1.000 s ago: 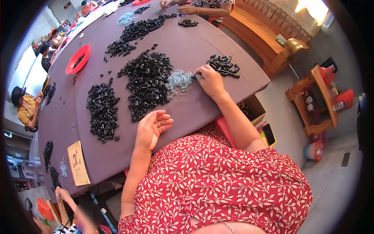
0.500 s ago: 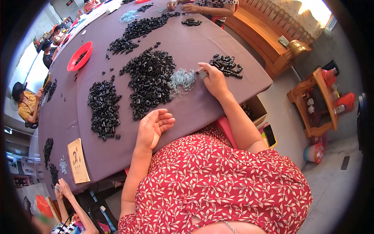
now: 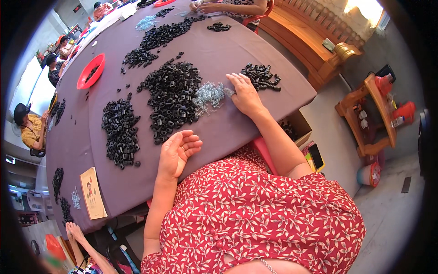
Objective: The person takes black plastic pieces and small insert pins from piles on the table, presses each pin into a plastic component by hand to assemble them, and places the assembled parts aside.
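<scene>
- Head view: left of two fisheye cameras worn on the head, facing down and forward.
- Nearest it: the red shirt [image 3: 255, 210]; the hands [image 3: 177, 155] lie farther off.
- Beyond, it spans the bench [image 3: 114, 187], edges bent, and the room behind.

Right hand [image 3: 247, 97] now with fingers straighter, side by side, instead of curled inward.

I'm getting a bright, daylit picture, with glare bleaching patches at upper right and far left. Fisheye distortion bows the table [image 3: 255, 50] edges, black vignetting rings my view, and the lower-left corner blurs.
</scene>
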Demonstrator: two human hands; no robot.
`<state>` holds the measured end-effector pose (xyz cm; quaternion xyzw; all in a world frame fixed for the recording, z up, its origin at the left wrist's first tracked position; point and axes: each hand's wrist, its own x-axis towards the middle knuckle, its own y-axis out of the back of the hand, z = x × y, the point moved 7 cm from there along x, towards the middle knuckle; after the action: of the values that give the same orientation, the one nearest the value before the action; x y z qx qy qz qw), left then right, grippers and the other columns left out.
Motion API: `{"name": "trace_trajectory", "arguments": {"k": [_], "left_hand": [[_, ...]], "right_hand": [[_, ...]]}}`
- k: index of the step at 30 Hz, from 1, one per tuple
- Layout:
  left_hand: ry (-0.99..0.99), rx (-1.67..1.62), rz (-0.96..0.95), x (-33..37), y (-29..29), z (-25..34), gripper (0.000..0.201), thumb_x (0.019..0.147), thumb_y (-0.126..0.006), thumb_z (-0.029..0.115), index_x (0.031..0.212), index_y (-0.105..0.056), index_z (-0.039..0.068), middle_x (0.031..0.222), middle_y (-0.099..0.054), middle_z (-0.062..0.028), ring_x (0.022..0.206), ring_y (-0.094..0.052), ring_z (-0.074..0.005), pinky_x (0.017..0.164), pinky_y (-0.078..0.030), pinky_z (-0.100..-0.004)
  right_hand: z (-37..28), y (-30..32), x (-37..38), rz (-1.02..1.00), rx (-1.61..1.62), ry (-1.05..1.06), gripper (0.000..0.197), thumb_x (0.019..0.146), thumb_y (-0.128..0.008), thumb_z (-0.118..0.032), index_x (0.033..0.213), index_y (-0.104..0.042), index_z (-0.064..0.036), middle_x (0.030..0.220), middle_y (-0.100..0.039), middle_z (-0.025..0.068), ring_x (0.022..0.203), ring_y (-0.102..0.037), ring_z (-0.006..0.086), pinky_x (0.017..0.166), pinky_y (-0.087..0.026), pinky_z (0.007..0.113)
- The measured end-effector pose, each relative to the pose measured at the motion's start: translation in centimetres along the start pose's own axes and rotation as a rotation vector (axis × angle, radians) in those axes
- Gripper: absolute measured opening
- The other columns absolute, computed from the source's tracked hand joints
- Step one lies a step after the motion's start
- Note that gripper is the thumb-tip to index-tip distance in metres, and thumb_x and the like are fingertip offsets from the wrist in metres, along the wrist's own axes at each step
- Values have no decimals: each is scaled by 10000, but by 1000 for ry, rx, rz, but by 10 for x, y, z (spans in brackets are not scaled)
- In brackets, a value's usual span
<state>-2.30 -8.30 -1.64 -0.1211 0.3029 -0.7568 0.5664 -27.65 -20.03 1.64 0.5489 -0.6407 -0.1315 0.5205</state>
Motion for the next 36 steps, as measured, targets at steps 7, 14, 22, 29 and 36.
{"name": "trace_trajectory", "arguments": {"k": [7,14,22,29,36], "left_hand": [[-9,-11,-17,-1,4,1,336,1043,-471,234,1209,-579,-37,1097,-676,-187,997,-684,-299,883,-576,-414],[-107,257,216,-15,8,19,335,1035,-500,273,1194,-600,-5,1046,-690,-140,879,-696,-249,746,-568,-334],[-478,552,603,-24,62,69,206,1005,-557,176,1076,-677,24,890,-700,-31,700,-602,-58,628,-475,-199],[-478,743,533,-20,46,59,172,965,-617,137,1053,-679,2,880,-696,-30,709,-606,-77,661,-504,-235],[-491,1138,524,-26,26,63,172,906,-684,99,1057,-693,16,933,-684,-33,734,-589,-75,668,-493,-230]], "right_hand": [[-11,11,2,-4,143,-15,601,740,-563,23,1336,-538,-52,1396,-518,173,1309,-465,341,1117,-374,407],[4,2,0,145,61,-18,438,841,-673,-61,1265,-588,4,1234,-626,202,1204,-555,359,1043,-434,410],[24,13,6,108,141,-144,471,862,-711,-145,1286,-575,10,1215,-647,200,1139,-596,342,993,-459,404],[28,6,5,67,113,-144,454,874,-694,-127,1298,-574,-23,1212,-655,174,1124,-615,311,980,-471,379],[11,13,3,87,138,-98,326,822,-706,-79,1139,-653,-30,1172,-659,143,1113,-603,316,975,-475,382]]}}
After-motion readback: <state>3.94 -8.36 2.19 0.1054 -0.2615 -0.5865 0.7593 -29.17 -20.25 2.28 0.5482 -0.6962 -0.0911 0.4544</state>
